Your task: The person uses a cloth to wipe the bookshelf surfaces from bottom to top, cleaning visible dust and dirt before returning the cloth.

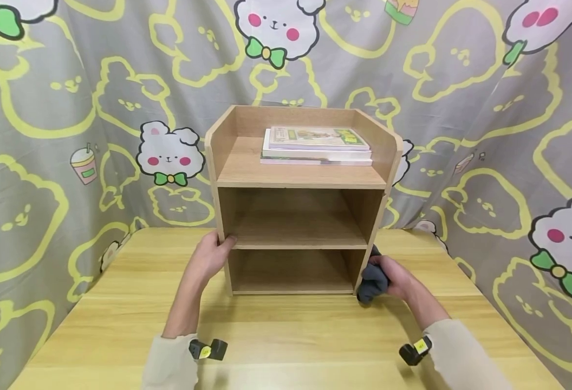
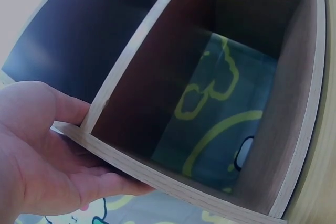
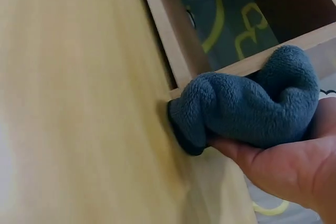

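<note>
A small wooden shelf unit (image 1: 301, 246) stands upright on the table, with two open compartments below a top tray. My left hand (image 1: 211, 254) grips its left side panel at the middle shelf's height; in the left wrist view the thumb lies on the inner side and the fingers (image 2: 113, 183) pass behind the panel's outer face. Low on the right side, my right hand (image 1: 397, 277) holds a bunched dark blue-grey cloth (image 1: 374, 283) against the outer side panel. The right wrist view shows the fluffy cloth (image 3: 247, 109) folded over, hiding most of the fingers.
A stack of books (image 1: 317, 146) lies on the unit's top. The light wooden table (image 1: 286, 336) extends around the unit. Patterned grey curtains (image 1: 169, 97) hang behind and on both sides. Each wrist wears a small black camera (image 1: 415, 351).
</note>
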Available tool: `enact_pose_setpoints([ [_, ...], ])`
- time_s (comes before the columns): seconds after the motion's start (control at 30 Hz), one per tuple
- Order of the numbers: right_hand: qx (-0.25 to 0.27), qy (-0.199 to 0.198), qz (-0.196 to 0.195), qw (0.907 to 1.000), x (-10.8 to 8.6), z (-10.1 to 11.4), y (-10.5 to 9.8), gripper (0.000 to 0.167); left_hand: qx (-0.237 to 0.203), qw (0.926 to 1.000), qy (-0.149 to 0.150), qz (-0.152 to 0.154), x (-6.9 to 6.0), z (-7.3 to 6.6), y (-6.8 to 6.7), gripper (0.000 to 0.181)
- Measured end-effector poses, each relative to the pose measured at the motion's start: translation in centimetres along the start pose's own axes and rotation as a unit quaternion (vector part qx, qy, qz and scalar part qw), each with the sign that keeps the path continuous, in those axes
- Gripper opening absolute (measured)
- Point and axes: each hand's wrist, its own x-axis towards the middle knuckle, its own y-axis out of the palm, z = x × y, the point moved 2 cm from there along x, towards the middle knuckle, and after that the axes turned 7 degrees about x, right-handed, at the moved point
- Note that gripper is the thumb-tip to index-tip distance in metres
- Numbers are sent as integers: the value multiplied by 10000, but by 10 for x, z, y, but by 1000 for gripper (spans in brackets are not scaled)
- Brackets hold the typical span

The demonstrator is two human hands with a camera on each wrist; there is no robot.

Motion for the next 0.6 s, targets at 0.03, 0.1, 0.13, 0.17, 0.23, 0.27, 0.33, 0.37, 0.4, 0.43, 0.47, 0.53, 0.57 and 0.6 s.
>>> enact_pose_setpoints([
  [0.03, 0, 13, -67, 10000, -1, -2, 1, 17, 15, 10000, -12, -3, 0, 0, -1, 32],
  [0.1, 46, 23, -177, 9998, -5, -3, 5, 14, 61, 10000, -18, -67, 0, -1, -2, 32],
  [0.13, 107, 46, -237, 9997, -7, -2, 7, 13, 76, 9999, -37, -84, 0, -1, -2, 31],
  [0.17, 182, 57, -341, 9992, -9, -1, 9, 13, 83, 9999, -42, -107, 0, -1, -2, 32],
  [0.23, 385, 112, -381, 9985, -14, 5, 15, 17, 87, 9999, -50, -138, 0, -1, -2, 32],
  [0.27, 473, 118, -366, 9981, -16, 9, 18, 19, 89, 9998, -43, -155, 0, -1, -2, 33],
  [0.33, 651, 87, -344, 9972, -21, 19, 23, 21, 61, 9999, -72, -93, 0, -2, -1, 35],
  [0.37, 725, 56, -313, 9969, -25, 25, 26, 21, 50, 9999, -82, -68, 0, -1, 0, 36],
  [0.4, 787, 32, -261, 9966, -28, 32, 29, 21, 44, 9999, -101, -51, -1, -1, 0, 37],
  [0.43, 861, -23, -283, 9959, -33, 40, 32, 20, 54, 9999, -100, -62, -1, -1, 1, 39],
  [0.47, 914, -110, -272, 9954, -37, 48, 35, 19, 46, 9999, -118, -64, -1, -1, 1, 40],
  [0.53, 996, -317, -380, 9938, -47, 68, 43, 17, 40, 9999, -127, -82, -1, -2, 1, 43],
  [0.57, 1042, -425, -443, 9927, -53, 80, 47, 17, 40, 9999, -126, -87, -1, -2, 1, 43],
  [0.6, 1055, -562, -496, 9916, -59, 92, 51, 17, 27, 9999, -120, -97, -1, -2, 1, 44],
])
